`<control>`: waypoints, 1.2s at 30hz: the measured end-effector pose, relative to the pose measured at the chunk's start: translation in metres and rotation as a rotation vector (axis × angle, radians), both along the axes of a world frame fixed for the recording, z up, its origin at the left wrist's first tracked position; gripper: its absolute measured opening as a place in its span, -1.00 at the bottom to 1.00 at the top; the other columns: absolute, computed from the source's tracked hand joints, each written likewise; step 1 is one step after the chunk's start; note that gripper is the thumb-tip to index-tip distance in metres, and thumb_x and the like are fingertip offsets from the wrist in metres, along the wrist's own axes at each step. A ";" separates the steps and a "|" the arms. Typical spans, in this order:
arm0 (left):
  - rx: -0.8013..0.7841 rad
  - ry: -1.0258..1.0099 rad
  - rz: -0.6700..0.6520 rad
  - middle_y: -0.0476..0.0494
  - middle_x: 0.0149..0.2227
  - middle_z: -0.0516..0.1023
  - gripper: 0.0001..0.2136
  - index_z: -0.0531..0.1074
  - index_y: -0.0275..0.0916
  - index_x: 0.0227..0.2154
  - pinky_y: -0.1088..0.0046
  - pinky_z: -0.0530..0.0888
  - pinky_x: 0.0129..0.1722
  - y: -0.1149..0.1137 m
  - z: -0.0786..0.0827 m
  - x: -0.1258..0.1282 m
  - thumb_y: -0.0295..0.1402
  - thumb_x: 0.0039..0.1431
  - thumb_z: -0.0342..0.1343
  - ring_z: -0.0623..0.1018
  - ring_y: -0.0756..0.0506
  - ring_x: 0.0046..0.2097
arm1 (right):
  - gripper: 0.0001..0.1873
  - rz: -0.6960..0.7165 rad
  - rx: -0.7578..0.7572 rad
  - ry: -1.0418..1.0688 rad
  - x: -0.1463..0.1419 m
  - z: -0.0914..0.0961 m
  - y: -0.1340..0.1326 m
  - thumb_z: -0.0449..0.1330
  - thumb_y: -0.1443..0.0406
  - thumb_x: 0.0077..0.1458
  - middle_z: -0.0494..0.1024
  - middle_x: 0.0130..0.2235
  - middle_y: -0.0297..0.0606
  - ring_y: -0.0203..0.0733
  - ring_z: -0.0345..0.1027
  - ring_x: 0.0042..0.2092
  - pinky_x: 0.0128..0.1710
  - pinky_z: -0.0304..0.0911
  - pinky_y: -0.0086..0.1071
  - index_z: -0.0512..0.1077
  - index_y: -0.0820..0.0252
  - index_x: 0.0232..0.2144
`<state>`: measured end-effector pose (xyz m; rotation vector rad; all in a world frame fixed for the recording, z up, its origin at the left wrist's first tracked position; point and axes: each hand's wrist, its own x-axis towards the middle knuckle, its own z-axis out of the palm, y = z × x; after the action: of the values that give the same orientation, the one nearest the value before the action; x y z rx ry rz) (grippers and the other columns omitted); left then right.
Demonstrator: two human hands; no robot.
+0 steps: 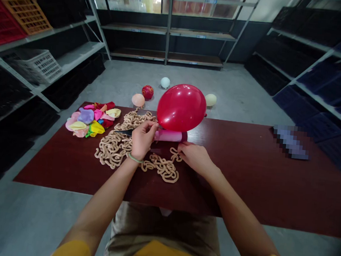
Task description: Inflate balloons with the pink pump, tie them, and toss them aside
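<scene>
My left hand [142,140] pinches the neck of an inflated red balloon [182,107], which stands up and to the right of the fingers. A loose strand of thick tan cord [166,170] runs up to the closed fingertips of my right hand [196,157]. Behind both hands lies a pink balloon pump [170,136] with a black nozzle [124,132], partly covered by my left hand. More of the looped cord is heaped on the table to the left. Beyond that heap is a pile of limp, many-coloured balloons [93,117].
On the floor past the dark red table [243,182] lie a light blue balloon [165,82], a red patterned balloon [147,92], a peach balloon [138,99] and a pale yellow balloon [210,100]. A blurred object [291,142] rests at the table's right. Metal shelves with crates surround the area.
</scene>
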<state>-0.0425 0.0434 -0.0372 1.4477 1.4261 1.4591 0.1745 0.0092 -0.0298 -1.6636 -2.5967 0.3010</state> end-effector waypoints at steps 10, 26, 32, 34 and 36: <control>0.006 -0.052 -0.022 -0.02 -0.49 0.57 -0.81 0.53 -0.20 -0.37 0.54 0.30 -0.58 0.001 -0.001 0.002 -0.20 0.20 0.15 0.40 0.04 -0.58 | -0.85 -0.198 -0.351 1.254 0.002 0.016 0.002 0.16 0.16 0.15 0.45 -0.43 -0.45 -0.33 0.33 -0.49 -0.50 0.26 -0.41 0.31 0.07 -0.27; 0.382 0.257 -0.045 -0.18 -0.18 0.54 -0.83 0.59 -0.20 -0.29 0.31 0.43 0.01 -0.001 -0.006 -0.001 -0.29 0.27 0.11 0.52 -0.12 -0.07 | -0.73 0.090 0.401 0.292 -0.052 0.139 0.045 0.00 0.23 0.32 0.58 -0.28 -0.34 -0.26 0.38 -0.29 -0.32 0.09 -0.38 0.50 0.10 -0.18; 0.469 0.324 0.125 -0.28 -0.02 0.36 -0.84 0.61 -0.22 -0.28 0.19 0.44 0.05 0.003 -0.009 -0.004 -0.27 0.22 0.18 0.41 -0.19 0.06 | -0.74 0.175 0.332 -0.139 -0.087 0.132 0.061 0.01 0.32 0.30 0.55 -0.35 -0.23 -0.22 0.32 -0.35 -0.40 -0.06 -0.34 0.50 0.18 -0.30; 0.489 0.304 0.092 -0.29 0.10 0.33 -0.84 0.59 -0.23 -0.26 0.17 0.44 0.08 0.003 -0.008 -0.005 -0.29 0.24 0.17 0.40 -0.20 0.11 | -0.73 0.183 0.300 -0.205 -0.091 0.132 0.059 0.01 0.33 0.30 0.57 -0.31 -0.19 -0.19 0.34 -0.31 -0.39 -0.04 -0.33 0.51 0.17 -0.31; 0.489 0.282 0.037 -0.29 0.16 0.35 -0.85 0.57 -0.24 -0.24 0.16 0.44 0.09 0.003 -0.005 -0.005 -0.32 0.26 0.14 0.45 -0.18 0.09 | -0.74 0.189 0.282 -0.238 -0.091 0.132 0.058 0.03 0.33 0.29 0.57 -0.28 -0.17 -0.16 0.35 -0.28 -0.39 -0.03 -0.33 0.51 0.17 -0.34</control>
<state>-0.0479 0.0459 -0.0423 1.9999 1.3129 1.7652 0.0832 0.0675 0.1018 -1.4404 -2.8067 -0.2644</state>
